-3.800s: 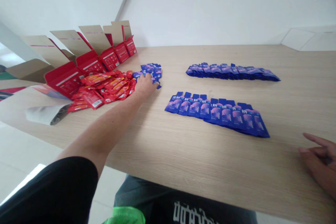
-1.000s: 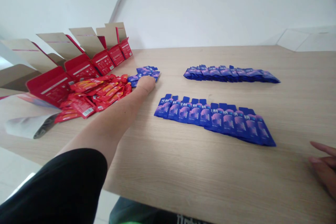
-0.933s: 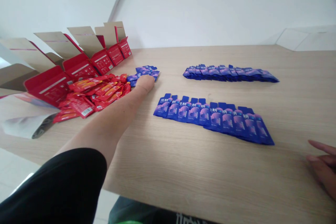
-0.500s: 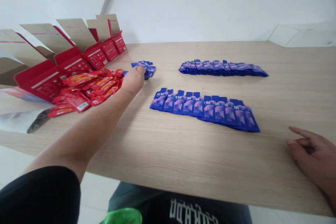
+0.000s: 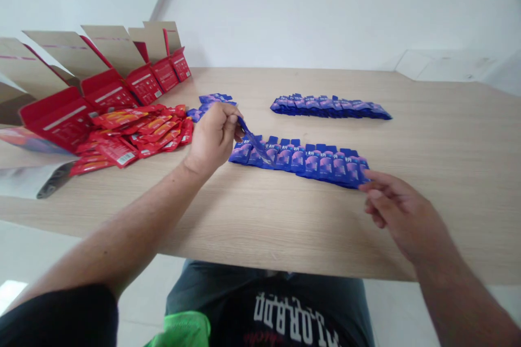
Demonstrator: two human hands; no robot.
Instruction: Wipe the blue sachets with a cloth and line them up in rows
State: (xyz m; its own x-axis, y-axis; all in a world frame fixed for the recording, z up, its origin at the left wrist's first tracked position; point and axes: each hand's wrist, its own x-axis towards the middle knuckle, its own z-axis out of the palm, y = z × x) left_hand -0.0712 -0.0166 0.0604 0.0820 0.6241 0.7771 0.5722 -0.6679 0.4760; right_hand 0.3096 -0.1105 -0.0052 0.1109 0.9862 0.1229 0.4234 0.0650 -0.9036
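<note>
My left hand (image 5: 215,135) pinches a blue sachet (image 5: 254,141) by one end and holds it tilted above the left part of the near row. That near row of blue and purple sachets (image 5: 311,160) lies overlapping on the table. At its right end is my right hand (image 5: 401,209), fingers apart and partly curled, with nothing seen in them; whether a fingertip touches the last sachet I cannot tell. Behind my left hand lies a small loose pile of blue sachets (image 5: 215,98), partly hidden by it.
A second overlapping row of blue sachets (image 5: 329,105) lies farther back. At the left, a heap of red sachets (image 5: 138,135) sits before several open red boxes (image 5: 109,89). A silvery plastic bag (image 5: 36,176) lies at the table's left. A white wall closes the back.
My left hand has come from the small pile toward the near row, lifting a blue sachet. My right hand has moved left to the row's right end. The view has shifted slightly.
</note>
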